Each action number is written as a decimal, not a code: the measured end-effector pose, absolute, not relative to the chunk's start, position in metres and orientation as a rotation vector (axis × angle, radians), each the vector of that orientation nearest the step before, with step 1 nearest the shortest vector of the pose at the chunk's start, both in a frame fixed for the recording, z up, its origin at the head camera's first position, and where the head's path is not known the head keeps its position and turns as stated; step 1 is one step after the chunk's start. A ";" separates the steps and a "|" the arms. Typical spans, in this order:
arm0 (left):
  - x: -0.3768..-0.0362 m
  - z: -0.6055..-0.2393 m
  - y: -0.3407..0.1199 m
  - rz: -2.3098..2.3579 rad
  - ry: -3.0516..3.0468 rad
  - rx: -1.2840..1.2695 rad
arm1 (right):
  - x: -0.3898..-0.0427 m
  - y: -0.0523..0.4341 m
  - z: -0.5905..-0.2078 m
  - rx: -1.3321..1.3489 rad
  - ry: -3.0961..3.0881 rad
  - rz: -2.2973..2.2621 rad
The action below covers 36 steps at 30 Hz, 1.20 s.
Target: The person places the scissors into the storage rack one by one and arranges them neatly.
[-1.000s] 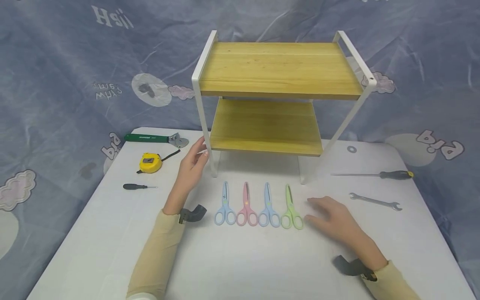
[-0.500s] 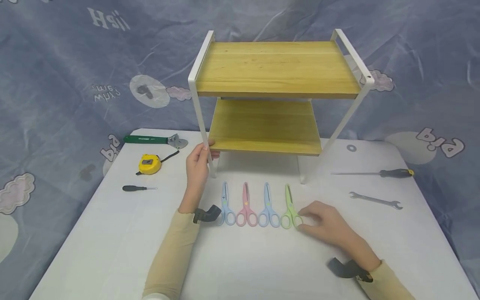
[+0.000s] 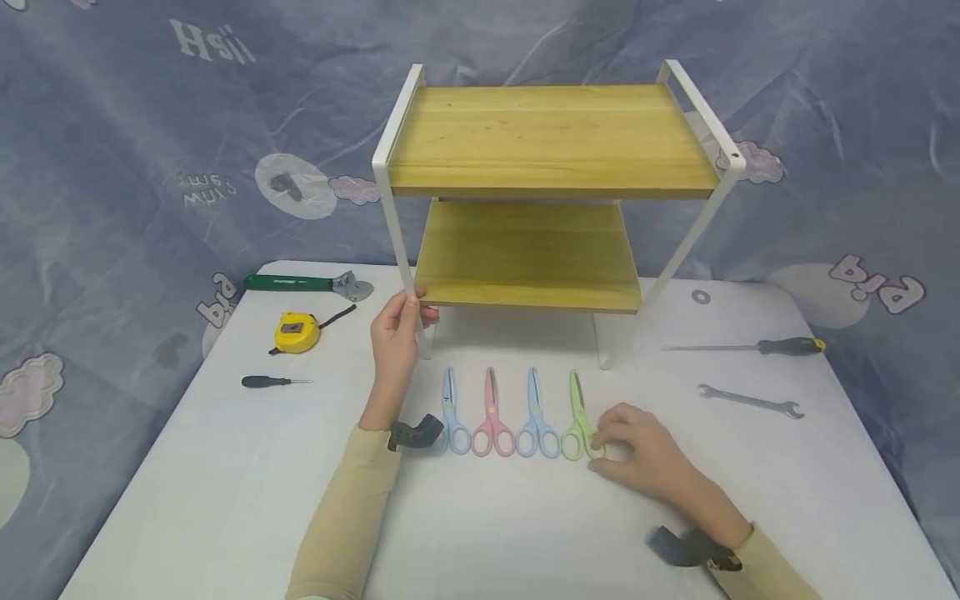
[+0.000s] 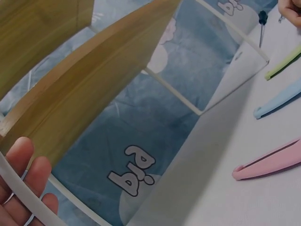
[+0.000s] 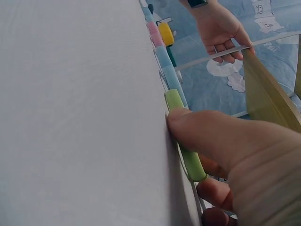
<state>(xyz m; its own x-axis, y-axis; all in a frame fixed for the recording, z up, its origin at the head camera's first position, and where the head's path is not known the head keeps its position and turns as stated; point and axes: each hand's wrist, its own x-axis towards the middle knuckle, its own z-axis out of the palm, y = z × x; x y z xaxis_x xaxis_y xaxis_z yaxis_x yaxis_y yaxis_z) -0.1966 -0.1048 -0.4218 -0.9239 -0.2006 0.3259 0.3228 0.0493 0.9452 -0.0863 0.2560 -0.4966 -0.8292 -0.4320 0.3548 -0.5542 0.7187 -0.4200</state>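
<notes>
My left hand point(image 3: 395, 329) grips the white shelf leg point(image 3: 405, 267), centre frame, steadying it | my right hand point(image 3: 637, 454) pinches the green scissors' point(image 3: 579, 417) handle, lower centre, rightmost in the row | table point(image 3: 225, 467).

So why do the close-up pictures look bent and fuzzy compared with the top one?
Head view: even light, sharp. Left wrist view: two-tier wooden rack with white metal frame bows from lens distortion. Right wrist view: right hand fills the frame, blurred, on the light green plastic scissors.
</notes>
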 end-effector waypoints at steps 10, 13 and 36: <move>-0.202 -0.426 -0.107 -1.950 -1.937 -0.151 | -0.085 0.253 -0.497 0.675 -2.730 0.780; -0.202 -0.427 -0.108 -1.937 -1.938 -0.169 | -0.085 0.254 -0.499 0.637 -2.718 0.818; -0.202 -0.430 -0.108 -1.927 -1.940 -0.182 | -0.088 0.265 -0.471 0.298 -2.937 2.044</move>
<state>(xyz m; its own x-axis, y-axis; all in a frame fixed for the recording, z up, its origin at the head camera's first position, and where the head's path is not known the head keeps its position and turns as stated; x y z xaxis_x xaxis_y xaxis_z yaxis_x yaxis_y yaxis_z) -0.2024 -0.1080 -0.4296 -0.9120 -0.1845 0.3662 0.3649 0.0422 0.9301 -0.0879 0.2655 -0.4710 -0.8878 -0.3761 -0.2652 0.1182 0.3706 -0.9212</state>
